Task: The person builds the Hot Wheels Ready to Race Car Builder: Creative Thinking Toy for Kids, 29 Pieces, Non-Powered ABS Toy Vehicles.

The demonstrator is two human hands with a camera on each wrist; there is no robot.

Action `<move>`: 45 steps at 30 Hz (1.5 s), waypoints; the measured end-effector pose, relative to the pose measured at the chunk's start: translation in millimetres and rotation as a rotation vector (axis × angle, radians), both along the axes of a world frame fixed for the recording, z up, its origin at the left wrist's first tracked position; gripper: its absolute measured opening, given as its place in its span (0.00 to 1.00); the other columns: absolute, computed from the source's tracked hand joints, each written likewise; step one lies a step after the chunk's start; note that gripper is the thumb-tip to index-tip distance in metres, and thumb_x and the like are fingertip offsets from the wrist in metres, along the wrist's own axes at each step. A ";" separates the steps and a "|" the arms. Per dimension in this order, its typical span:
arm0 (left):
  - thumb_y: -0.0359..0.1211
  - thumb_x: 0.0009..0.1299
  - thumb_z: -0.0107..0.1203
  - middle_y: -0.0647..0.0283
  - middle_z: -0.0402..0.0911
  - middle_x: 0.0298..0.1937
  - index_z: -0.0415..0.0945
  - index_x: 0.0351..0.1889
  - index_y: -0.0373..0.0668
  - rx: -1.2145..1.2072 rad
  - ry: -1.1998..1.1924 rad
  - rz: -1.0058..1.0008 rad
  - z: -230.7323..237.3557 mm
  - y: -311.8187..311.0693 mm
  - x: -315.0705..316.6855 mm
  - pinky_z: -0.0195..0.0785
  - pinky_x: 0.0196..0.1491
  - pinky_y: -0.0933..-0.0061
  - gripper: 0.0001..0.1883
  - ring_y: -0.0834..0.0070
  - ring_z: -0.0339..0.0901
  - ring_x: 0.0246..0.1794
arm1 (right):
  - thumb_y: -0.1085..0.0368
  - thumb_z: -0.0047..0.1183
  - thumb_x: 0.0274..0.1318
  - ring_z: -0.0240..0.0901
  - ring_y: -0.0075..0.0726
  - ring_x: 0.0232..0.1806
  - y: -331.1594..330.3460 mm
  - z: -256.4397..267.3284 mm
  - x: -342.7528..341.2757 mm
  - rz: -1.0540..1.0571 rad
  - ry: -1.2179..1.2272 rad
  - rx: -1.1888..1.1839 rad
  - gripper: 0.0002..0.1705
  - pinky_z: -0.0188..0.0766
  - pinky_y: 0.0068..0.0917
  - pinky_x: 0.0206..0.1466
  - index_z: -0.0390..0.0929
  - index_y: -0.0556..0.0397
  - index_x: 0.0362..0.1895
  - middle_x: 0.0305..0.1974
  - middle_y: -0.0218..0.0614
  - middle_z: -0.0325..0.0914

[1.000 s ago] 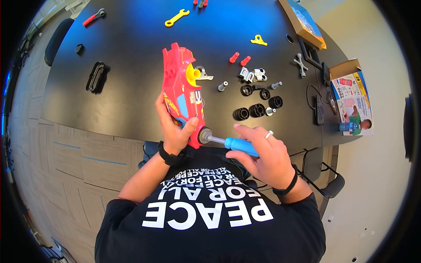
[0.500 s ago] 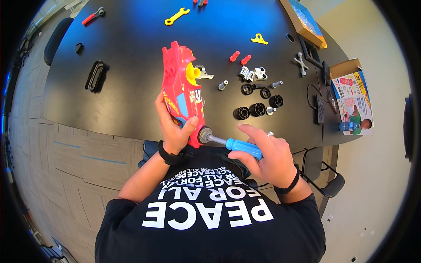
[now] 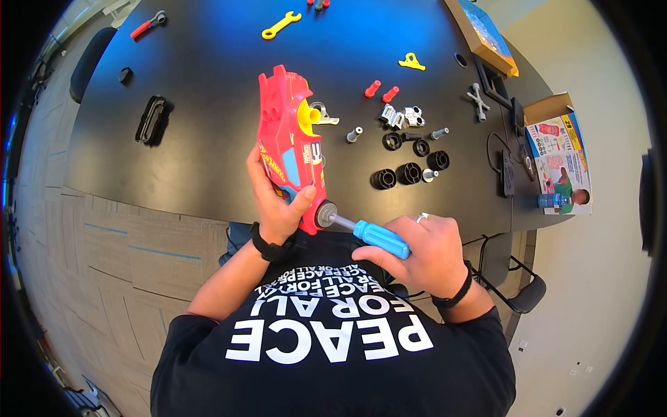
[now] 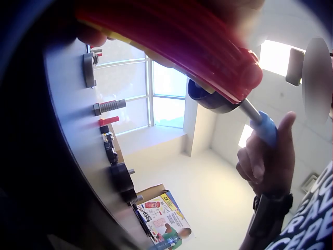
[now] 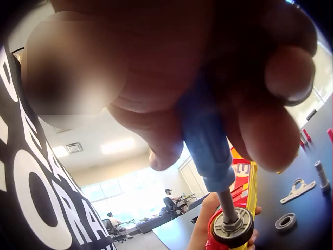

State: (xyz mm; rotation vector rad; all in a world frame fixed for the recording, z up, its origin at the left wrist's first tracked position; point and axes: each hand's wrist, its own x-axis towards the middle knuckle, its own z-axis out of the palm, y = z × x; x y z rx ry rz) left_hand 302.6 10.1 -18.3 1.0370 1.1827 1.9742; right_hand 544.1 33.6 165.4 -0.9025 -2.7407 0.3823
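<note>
My left hand (image 3: 276,212) grips a red and yellow toy car body (image 3: 281,135) upright over the table's near edge. A black wheel with a grey hub (image 3: 326,213) sits at the car's lower end. In my right hand (image 3: 431,254) is a toy screwdriver with a blue handle (image 3: 382,240), its grey shaft meeting the hub. The right wrist view shows the shaft end right at the hub's grey bolt (image 5: 229,225). From the left wrist, the fingers of the right hand are seen curled about the blue handle (image 4: 266,130).
Right of the car lie several black wheels (image 3: 408,173), grey bolts (image 3: 354,135), red bolts (image 3: 390,94) and silver engine parts (image 3: 401,117). Farther off are a yellow wrench (image 3: 281,26), a red-handled ratchet (image 3: 148,26) and a black tray-like part (image 3: 151,121). A printed box (image 3: 558,153) stands at right.
The right hand has turned about the screwdriver; its index finger, stretched out before, is now curled over the handle. The handle has tilted slightly. The left hand and car stay nearly still.
</note>
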 end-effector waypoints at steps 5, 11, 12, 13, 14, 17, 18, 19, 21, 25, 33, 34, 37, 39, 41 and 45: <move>0.51 0.68 0.78 0.49 0.69 0.73 0.49 0.83 0.34 -0.014 -0.024 -0.017 0.0 -0.6 0.5 0.75 0.72 0.57 0.58 0.64 0.77 0.71 | 0.52 0.75 0.62 0.85 0.43 0.33 0.4 0.6 -15.5 -0.013 0.136 -0.077 0.25 0.81 0.37 0.34 0.84 0.53 0.55 0.43 0.35 0.83; 0.50 0.68 0.78 0.49 0.69 0.73 0.49 0.83 0.34 -0.009 -0.020 -0.007 -0.3 -0.4 0.8 0.74 0.73 0.57 0.58 0.64 0.76 0.71 | 0.57 0.79 0.58 0.85 0.42 0.35 1.2 -8.7 -8.8 0.173 0.106 -0.067 0.22 0.82 0.34 0.35 0.88 0.52 0.51 0.43 0.35 0.84; 0.50 0.68 0.78 0.49 0.69 0.73 0.49 0.83 0.34 -0.004 0.003 0.002 0.1 -0.4 1.0 0.74 0.73 0.57 0.58 0.64 0.76 0.71 | 0.57 0.79 0.58 0.85 0.42 0.35 1.4 -8.8 -8.7 0.171 0.107 -0.067 0.22 0.82 0.34 0.35 0.88 0.52 0.51 0.43 0.35 0.84; 0.50 0.68 0.78 0.49 0.69 0.73 0.49 0.83 0.34 0.000 0.027 0.012 0.5 -0.4 1.2 0.74 0.73 0.57 0.58 0.64 0.76 0.71 | 0.56 0.76 0.60 0.84 0.42 0.33 1.8 -9.0 -8.8 0.127 0.089 -0.014 0.21 0.80 0.36 0.34 0.86 0.51 0.52 0.40 0.34 0.82; 0.50 0.68 0.78 0.49 0.69 0.73 0.49 0.83 0.34 0.001 0.028 0.011 0.8 -0.4 1.2 0.74 0.73 0.57 0.58 0.64 0.76 0.71 | 0.55 0.73 0.63 0.82 0.42 0.31 1.9 -9.3 -9.1 0.083 0.070 0.039 0.19 0.79 0.38 0.32 0.85 0.50 0.52 0.38 0.33 0.79; 0.51 0.68 0.78 0.49 0.69 0.73 0.49 0.83 0.34 -0.014 -0.012 -0.013 1.1 -0.4 0.6 0.74 0.73 0.57 0.58 0.64 0.76 0.71 | 0.52 0.73 0.64 0.79 0.41 0.28 0.5 -8.3 -10.7 0.000 -0.002 0.092 0.19 0.76 0.39 0.30 0.85 0.50 0.50 0.32 0.32 0.78; 0.51 0.68 0.78 0.50 0.69 0.73 0.49 0.83 0.34 -0.010 -0.001 -0.002 0.8 -0.3 0.2 0.74 0.73 0.57 0.58 0.64 0.76 0.71 | 0.52 0.73 0.64 0.79 0.41 0.28 0.5 -7.8 -11.5 0.001 -0.002 0.091 0.19 0.76 0.39 0.30 0.85 0.50 0.50 0.32 0.32 0.78; 0.51 0.68 0.78 0.50 0.69 0.73 0.49 0.83 0.34 -0.004 0.010 0.008 0.3 -0.3 0.3 0.74 0.72 0.57 0.59 0.64 0.76 0.71 | 0.51 0.72 0.65 0.80 0.41 0.28 0.2 -7.7 -11.8 -0.009 -0.012 0.089 0.20 0.76 0.38 0.29 0.85 0.49 0.50 0.30 0.32 0.77; 0.51 0.68 0.78 0.50 0.69 0.73 0.49 0.83 0.35 -0.006 -0.005 -0.005 -0.6 -0.3 0.9 0.74 0.72 0.57 0.59 0.64 0.76 0.71 | 0.50 0.72 0.65 0.80 0.41 0.28 0.0 -7.5 -11.6 -0.020 -0.021 0.088 0.20 0.76 0.38 0.29 0.85 0.49 0.51 0.29 0.32 0.77; 0.51 0.69 0.78 0.50 0.69 0.73 0.49 0.83 0.35 -0.016 -0.049 -0.036 -0.3 -1.0 1.1 0.75 0.72 0.57 0.58 0.64 0.77 0.70 | 0.54 0.73 0.62 0.81 0.41 0.29 0.0 -8.1 -11.4 0.043 -0.013 0.030 0.22 0.76 0.38 0.30 0.83 0.50 0.53 0.32 0.33 0.76; 0.51 0.68 0.78 0.50 0.69 0.73 0.49 0.83 0.35 -0.014 -0.025 -0.022 -0.1 -0.5 0.8 0.75 0.72 0.57 0.58 0.64 0.76 0.71 | 0.59 0.75 0.59 0.81 0.43 0.30 -7.9 -7.7 -14.6 0.017 -0.071 0.035 0.22 0.77 0.39 0.32 0.85 0.52 0.55 0.36 0.34 0.82; 0.51 0.68 0.78 0.50 0.68 0.73 0.49 0.84 0.35 -0.012 -0.006 -0.011 0.2 -0.5 0.7 0.75 0.72 0.57 0.58 0.64 0.76 0.71 | 0.59 0.75 0.59 0.81 0.43 0.33 -8.7 -6.1 -15.4 0.005 -0.093 0.023 0.22 0.77 0.39 0.34 0.85 0.52 0.54 0.36 0.34 0.82; 0.51 0.68 0.78 0.51 0.68 0.73 0.49 0.84 0.36 -0.008 0.012 0.001 -3.3 -0.1 -0.6 0.75 0.72 0.57 0.59 0.64 0.76 0.71 | 0.60 0.74 0.60 0.82 0.45 0.38 -6.0 -2.6 -13.4 0.012 -0.151 0.025 0.21 0.77 0.40 0.39 0.84 0.51 0.54 0.37 0.34 0.82; 0.51 0.68 0.78 0.51 0.68 0.74 0.49 0.84 0.36 -0.011 -0.002 0.008 -4.7 -0.9 -1.1 0.75 0.72 0.58 0.59 0.64 0.76 0.71 | 0.60 0.73 0.61 0.81 0.47 0.41 -0.5 -3.7 -7.3 0.027 -0.187 0.041 0.20 0.77 0.41 0.42 0.83 0.51 0.54 0.38 0.35 0.83; 0.52 0.68 0.78 0.52 0.68 0.74 0.49 0.84 0.37 -0.011 -0.023 0.005 -7.3 -1.8 -0.6 0.75 0.72 0.58 0.59 0.64 0.76 0.71 | 0.58 0.66 0.67 0.81 0.49 0.48 5.8 -12.7 4.6 0.000 -0.231 0.138 0.16 0.76 0.45 0.46 0.77 0.49 0.51 0.39 0.36 0.82; 0.54 0.68 0.78 0.54 0.68 0.74 0.50 0.84 0.38 0.012 -0.057 -0.003 -16.8 -2.5 -6.2 0.75 0.72 0.59 0.59 0.66 0.76 0.72 | 0.73 0.60 0.63 0.79 0.63 0.43 35.3 -25.7 34.6 -0.245 0.027 -0.034 0.15 0.73 0.53 0.46 0.73 0.53 0.52 0.38 0.48 0.80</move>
